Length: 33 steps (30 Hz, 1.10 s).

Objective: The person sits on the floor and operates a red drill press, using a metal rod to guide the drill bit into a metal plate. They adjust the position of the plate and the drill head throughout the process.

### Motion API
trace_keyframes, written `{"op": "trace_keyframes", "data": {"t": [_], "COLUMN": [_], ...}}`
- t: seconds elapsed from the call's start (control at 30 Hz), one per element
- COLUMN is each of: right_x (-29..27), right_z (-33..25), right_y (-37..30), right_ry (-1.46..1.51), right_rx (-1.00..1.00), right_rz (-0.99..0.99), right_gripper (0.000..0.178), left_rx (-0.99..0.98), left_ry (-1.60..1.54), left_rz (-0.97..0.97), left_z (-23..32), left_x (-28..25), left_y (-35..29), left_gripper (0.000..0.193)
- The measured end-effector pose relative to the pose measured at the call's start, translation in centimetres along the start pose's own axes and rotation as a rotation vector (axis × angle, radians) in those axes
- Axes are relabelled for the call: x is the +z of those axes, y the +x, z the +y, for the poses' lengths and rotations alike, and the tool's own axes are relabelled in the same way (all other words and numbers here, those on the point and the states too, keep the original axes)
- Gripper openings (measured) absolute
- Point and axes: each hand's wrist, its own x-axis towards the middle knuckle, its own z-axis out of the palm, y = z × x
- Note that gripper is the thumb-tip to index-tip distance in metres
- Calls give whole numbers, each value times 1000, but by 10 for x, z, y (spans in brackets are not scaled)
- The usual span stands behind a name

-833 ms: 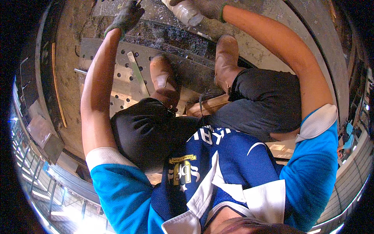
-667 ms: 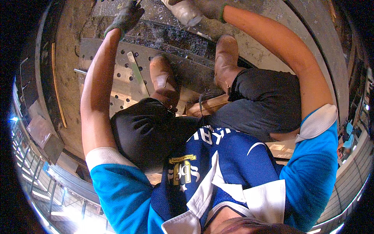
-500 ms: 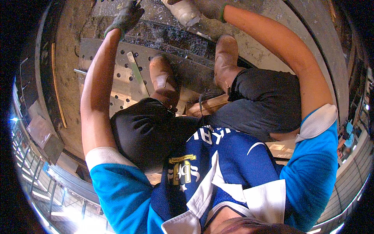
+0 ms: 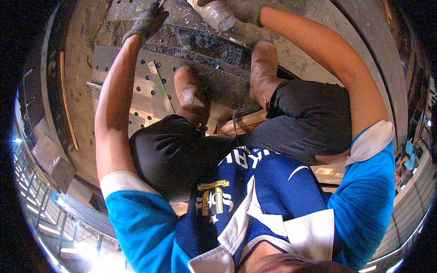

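Both my hands are in grey work gloves at the upper edge. My left hand is closed, and a thin pale stick-like thing pokes out at its fingertips; the rest of it lies beyond the picture. Over on the right, my right hand grips a translucent plastic bottle, which lies tilted with its round end toward me. The upper part of the bottle is cut off. Beneath both hands is a dark, speckled metal plate.
A plate with round holes lies left of my boots, with a flat pale strip across it. A short metal rod sticks out at its left edge. Between my legs is a brown wooden-looking block. Another person is far right.
The bottle in my right hand has shifted and turned slightly, its round end a little farther right. My left hand stays almost where it was.
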Motion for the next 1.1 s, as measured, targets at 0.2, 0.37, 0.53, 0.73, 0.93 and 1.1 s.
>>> {"op": "trace_keyframes", "data": {"t": [0.2, 0.37, 0.53, 0.73, 0.93, 1.1], "right_x": [0, 0, 2, -5, 4, -16], "right_z": [0, 1, 0, 0, 0, 3], "right_y": [0, -2, 0, -4, 1, -10], "right_ry": [-1, -2, -2, -6, -2, -18], "right_rx": [-5, -4, -13, -29, -46, -57], "right_rz": [-1, 11, -1, 37, 2, 90], "right_gripper": [47, 46, 46, 46, 45, 45], "left_rx": [1, -4, 24, -147, 69, -92], "left_ry": [5, -2, 107, -132, -25, -216], "left_rz": [1, -1, -85, 35, 20, -11], "left_z": [0, 4, -1, 24, -38, 24], "left_x": [1, 2, -1, -6, 19, -4], "left_y": [1, 0, 4, 3, 0, 17], "left_gripper": [19, 18, 18, 52, 49, 43]}}
